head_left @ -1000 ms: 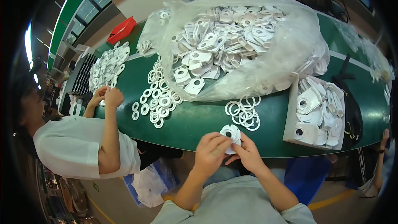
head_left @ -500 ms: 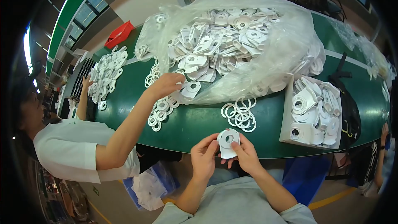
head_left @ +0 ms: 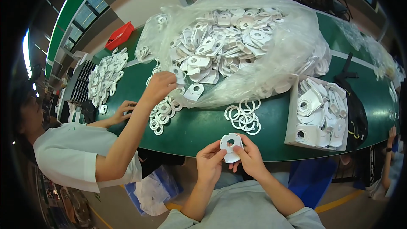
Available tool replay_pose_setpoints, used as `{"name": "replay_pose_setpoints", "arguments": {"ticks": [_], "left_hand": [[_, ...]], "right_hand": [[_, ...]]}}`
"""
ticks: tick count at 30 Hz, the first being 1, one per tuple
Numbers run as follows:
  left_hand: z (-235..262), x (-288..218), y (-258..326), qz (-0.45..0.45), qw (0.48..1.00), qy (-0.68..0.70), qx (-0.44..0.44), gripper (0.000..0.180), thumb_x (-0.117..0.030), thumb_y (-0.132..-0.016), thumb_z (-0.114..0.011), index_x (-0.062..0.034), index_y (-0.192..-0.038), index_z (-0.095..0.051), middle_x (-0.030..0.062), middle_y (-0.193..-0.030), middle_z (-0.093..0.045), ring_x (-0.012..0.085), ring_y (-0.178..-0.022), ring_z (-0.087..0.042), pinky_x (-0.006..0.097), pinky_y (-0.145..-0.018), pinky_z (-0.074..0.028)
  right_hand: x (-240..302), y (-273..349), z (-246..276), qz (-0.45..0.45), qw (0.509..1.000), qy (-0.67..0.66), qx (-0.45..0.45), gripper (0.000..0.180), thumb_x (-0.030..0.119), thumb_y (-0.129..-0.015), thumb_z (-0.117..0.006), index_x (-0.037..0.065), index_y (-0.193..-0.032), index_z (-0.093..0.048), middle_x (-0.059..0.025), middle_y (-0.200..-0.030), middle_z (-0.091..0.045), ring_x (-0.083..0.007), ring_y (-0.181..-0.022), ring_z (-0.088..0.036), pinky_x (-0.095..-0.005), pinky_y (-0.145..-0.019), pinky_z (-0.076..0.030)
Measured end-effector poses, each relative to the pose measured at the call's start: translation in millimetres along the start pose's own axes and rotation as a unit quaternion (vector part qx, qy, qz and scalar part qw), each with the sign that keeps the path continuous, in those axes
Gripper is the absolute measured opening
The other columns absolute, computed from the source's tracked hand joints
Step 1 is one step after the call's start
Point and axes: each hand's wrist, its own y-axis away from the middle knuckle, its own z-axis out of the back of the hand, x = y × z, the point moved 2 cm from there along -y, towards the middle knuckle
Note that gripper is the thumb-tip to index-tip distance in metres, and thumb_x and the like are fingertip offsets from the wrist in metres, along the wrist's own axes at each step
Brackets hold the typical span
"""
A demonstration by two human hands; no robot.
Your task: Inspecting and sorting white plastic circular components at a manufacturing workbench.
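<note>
Between my two hands, in front of the table's near edge, is a white plastic part (head_left: 231,156) with a rounded top and a round hole. My left hand (head_left: 209,159) grips its left side, thumb on the face. On its right side my right hand (head_left: 251,157) is closed, thumb pressed near the hole. The fingers behind the part are mostly hidden. Just beyond my hands lies a loose heap of thin white rings (head_left: 243,118). A large pile of similar white parts (head_left: 229,42) fills an opened clear plastic bag (head_left: 296,29) farther back.
On the green table (head_left: 203,129), a white box (head_left: 291,131) of parts stands right, beside a black bag (head_left: 358,114). A co-worker (head_left: 85,152) at left reaches over white rings (head_left: 163,112). More parts (head_left: 106,76) and a red tray (head_left: 120,35) lie far left.
The part in my hands has turned and tilted slightly, still held by both. The co-worker's near hand has drawn left with a white part; their other hand has come down nearer.
</note>
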Motion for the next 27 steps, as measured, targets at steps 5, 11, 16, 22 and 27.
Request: {"name": "replay_pose_setpoints", "arguments": {"ticks": [5, 11, 16, 22, 27], "left_hand": [[-7, -9, 9, -0.166, 0.955, -0.244, -0.001, 0.030, 0.012, -0.079, -0.065, 0.0061, -0.108, -0.065, 0.0155, -0.102, -0.067, 0.0192, -0.089, -0.065, 0.029, -0.079, -0.053], [-36, -5, 11, -0.388, 0.794, -0.467, 0.016, 0.031, 0.011, -0.068, -0.071, -0.0012, -0.097, -0.070, 0.0132, -0.096, -0.069, 0.0246, -0.094, -0.067, 0.035, -0.085, -0.053], [-53, -13, 14, -0.392, 0.682, -0.609, 0.098, 0.031, 0.001, -0.069, -0.072, -0.0075, -0.099, -0.070, 0.0047, -0.100, -0.070, 0.0213, -0.096, -0.067, 0.051, -0.103, -0.039], [-59, -24, 1, -0.354, 0.744, -0.532, 0.193, 0.026, 0.002, -0.071, -0.069, -0.0049, -0.096, -0.069, 0.0102, -0.101, -0.069, 0.0257, -0.096, -0.067, 0.045, -0.095, -0.048], [-33, -44, -63, -0.356, 0.709, -0.597, 0.118, 0.026, 0.002, -0.070, -0.072, -0.0044, -0.095, -0.070, 0.0102, -0.095, -0.066, 0.0276, -0.086, -0.064, 0.035, -0.076, -0.051]], "right_hand": [[-1, -1, -2, 0.019, 0.996, 0.005, -0.081, 0.035, 0.007, -0.096, -0.049, 0.001, -0.130, -0.041, -0.0153, -0.100, -0.063, -0.0173, -0.071, -0.065, -0.0253, -0.048, -0.053], [-23, 11, -5, 0.136, 0.984, 0.026, -0.113, 0.030, 0.008, -0.098, -0.046, -0.004, -0.125, -0.047, -0.0135, -0.122, -0.059, -0.0153, -0.104, -0.059, -0.0276, -0.087, -0.049], [-25, 20, -1, 0.115, 0.991, -0.023, -0.058, 0.038, 0.022, -0.103, -0.038, -0.006, -0.126, -0.049, -0.0101, -0.117, -0.059, -0.0139, -0.103, -0.057, -0.0263, -0.089, -0.046], [-26, 24, 22, 0.070, 0.983, -0.131, -0.109, 0.037, 0.025, -0.103, -0.041, -0.004, -0.122, -0.052, -0.0089, -0.109, -0.061, -0.0111, -0.094, -0.059, -0.0227, -0.078, -0.048], [-8, 24, 26, -0.030, 0.992, -0.124, -0.018, 0.042, 0.033, -0.102, -0.036, -0.003, -0.118, -0.051, -0.0237, -0.101, -0.065, -0.0243, -0.066, -0.066, -0.0273, -0.042, -0.046]]}}
